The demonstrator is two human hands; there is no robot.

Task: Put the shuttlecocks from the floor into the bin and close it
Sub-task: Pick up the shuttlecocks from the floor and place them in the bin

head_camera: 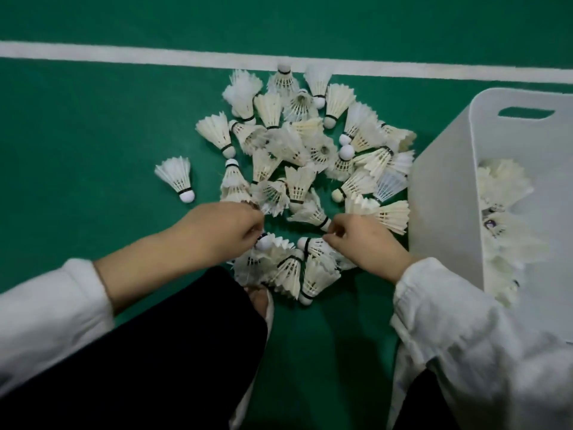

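Left hand (226,231): at the near edge of the shuttlecocks (297,156) heaped on the green floor (77,135). My fingers are curled down round one shuttlecock (264,242), and its white cork shows beneath them.

Right hand (362,240): close by, also at the near edge. My fingers are curled, with the tips at the cork and feathers of the nearest ones. I cannot tell whether they have hold of one.

Bin (440,197): white, open, standing just right of the heap. Several shuttlecocks already lie inside.

A stray (176,178) lies apart on the left. A white line (186,57) runs along the far side of the heap.
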